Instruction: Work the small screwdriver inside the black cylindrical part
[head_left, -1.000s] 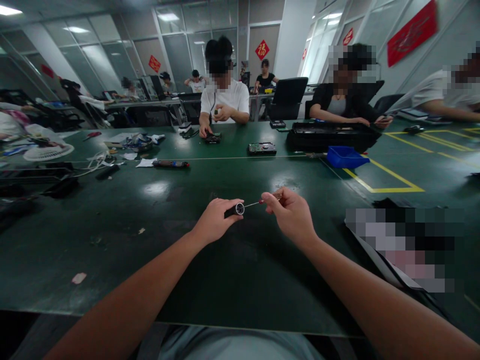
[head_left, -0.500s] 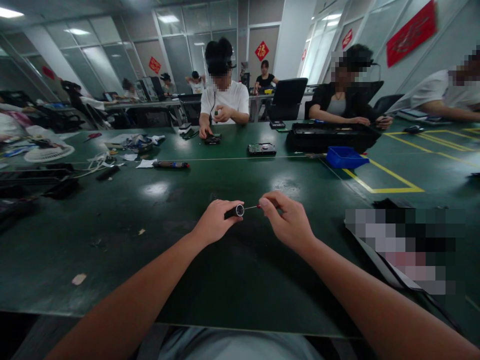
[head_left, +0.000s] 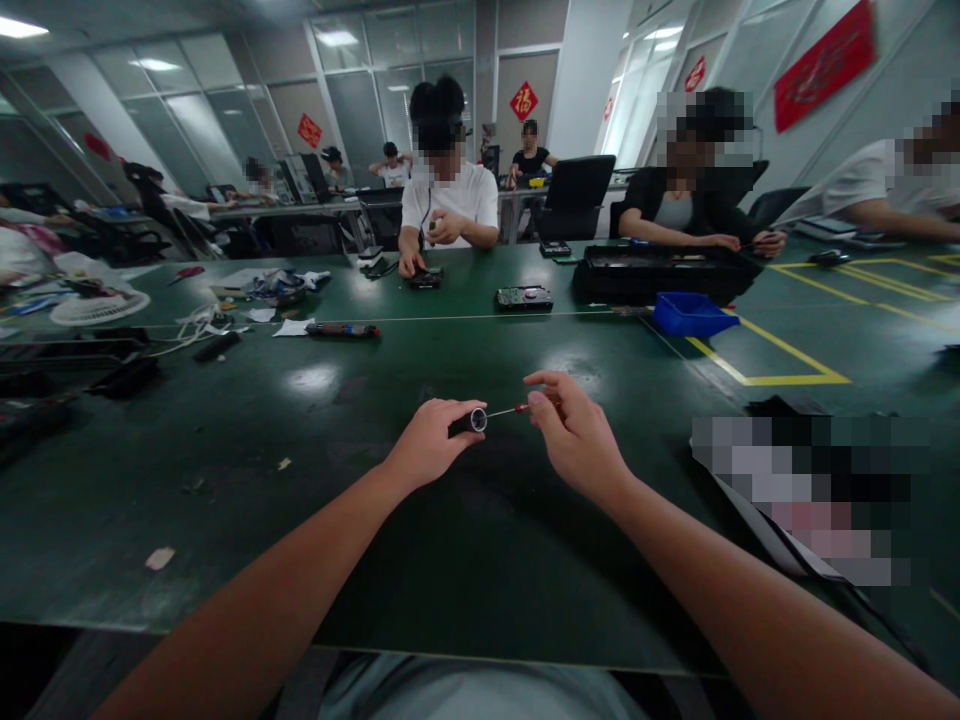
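My left hand (head_left: 431,440) is wrapped round a short black cylinder (head_left: 478,420) that looks like a flashlight, its silver-rimmed round end turned toward me and to the right. In my right hand (head_left: 576,430) is a small screwdriver (head_left: 521,408) with a red collar, pinched between thumb and fingers, while one finger lifts off it. The thin shaft points left and its tip meets the rim of the cylinder's end; whether it reaches inside cannot be made out. Both hands are above the green table (head_left: 480,580).
A battery-like dark tube (head_left: 343,330) lies beyond my left hand. Farther off are a hard drive (head_left: 523,297), a blue bin (head_left: 691,314) and a black casing (head_left: 664,268). Co-workers sit opposite. A white fan (head_left: 97,305) and cables lie left.
My right hand has drawn slightly right, its fingers loosening and one lifting, so more of the screwdriver's red part shows. My left hand and the cylinder have hardly moved.
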